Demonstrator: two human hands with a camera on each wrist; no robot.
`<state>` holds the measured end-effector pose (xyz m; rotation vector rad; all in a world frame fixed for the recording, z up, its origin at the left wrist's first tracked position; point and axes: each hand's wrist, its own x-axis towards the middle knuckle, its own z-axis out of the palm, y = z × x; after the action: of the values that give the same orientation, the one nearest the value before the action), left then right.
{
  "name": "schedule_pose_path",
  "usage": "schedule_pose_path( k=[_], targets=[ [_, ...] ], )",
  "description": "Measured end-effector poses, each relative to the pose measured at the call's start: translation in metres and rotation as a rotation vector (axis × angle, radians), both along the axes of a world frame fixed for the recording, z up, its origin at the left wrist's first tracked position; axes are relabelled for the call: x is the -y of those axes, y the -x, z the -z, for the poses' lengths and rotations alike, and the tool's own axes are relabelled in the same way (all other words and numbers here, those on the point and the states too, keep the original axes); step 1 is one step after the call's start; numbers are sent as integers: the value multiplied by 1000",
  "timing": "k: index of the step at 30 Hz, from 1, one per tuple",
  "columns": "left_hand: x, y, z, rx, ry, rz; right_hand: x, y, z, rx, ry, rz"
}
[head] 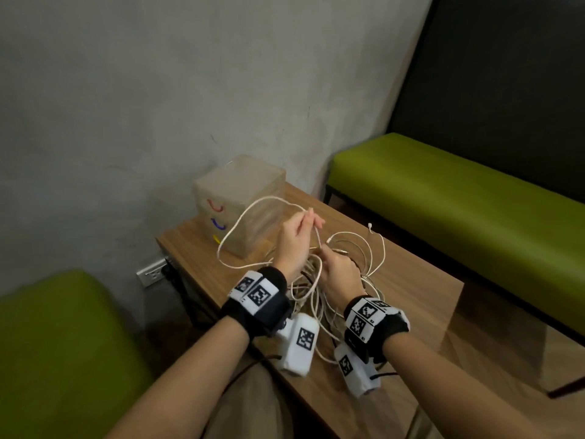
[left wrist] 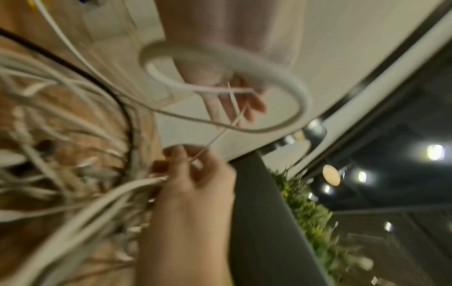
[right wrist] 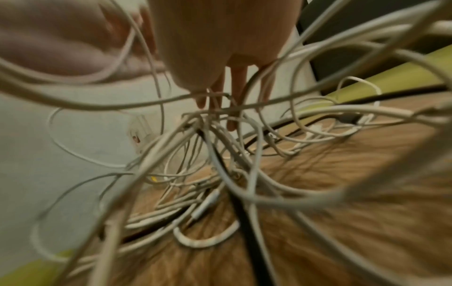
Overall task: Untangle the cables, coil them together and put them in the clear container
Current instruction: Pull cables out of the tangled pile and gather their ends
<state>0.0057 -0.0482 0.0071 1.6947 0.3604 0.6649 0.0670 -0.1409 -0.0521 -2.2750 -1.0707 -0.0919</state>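
Note:
A tangle of white cables lies on the wooden table, with one black lead among them. My left hand is raised above the pile and pinches a thin white cable that loops out to the left in front of the clear container. My right hand is lower and grips the same strand where it meets the tangle. In the left wrist view the left fingers hold the thin strand and the right hand clutches several cables. The right wrist view shows the right fingers threaded into the tangle.
The container stands at the table's far left corner against a grey wall and has red, blue and yellow marks on its side. A loose cable end sticks up at the far right. Green benches flank the table. A wall socket sits low on the left.

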Motion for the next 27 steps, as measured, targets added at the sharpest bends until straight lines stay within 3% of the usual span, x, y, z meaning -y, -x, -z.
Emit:
schedule_pose_path(
  k=[2, 7, 12, 17, 19, 22, 25, 27],
  targets=[
    [-3, -4, -14, 32, 19, 61, 2, -1, 1, 2, 77, 13],
    [-15, 4, -30, 131, -16, -124, -1, -6, 10, 20, 339, -20],
    [-39, 17, -69, 303, -144, -289, 5, -9, 15, -15, 426, 20],
    [-49, 11, -70, 240, -349, -232, -2, -6, -5, 159, 404, 16],
    [-47, 14, -63, 214, -393, -228, -4, -5, -20, 188, 343, 35],
    [-46, 24, -65, 182, -365, -215, -13, 7, -47, 145, 82, -18],
    [-50, 50, -65, 101, -351, -186, -35, 33, -77, 124, -138, -185],
    [-56, 77, -58, 13, -352, -148, -53, 57, -90, 24, -152, -358]
  ],
)
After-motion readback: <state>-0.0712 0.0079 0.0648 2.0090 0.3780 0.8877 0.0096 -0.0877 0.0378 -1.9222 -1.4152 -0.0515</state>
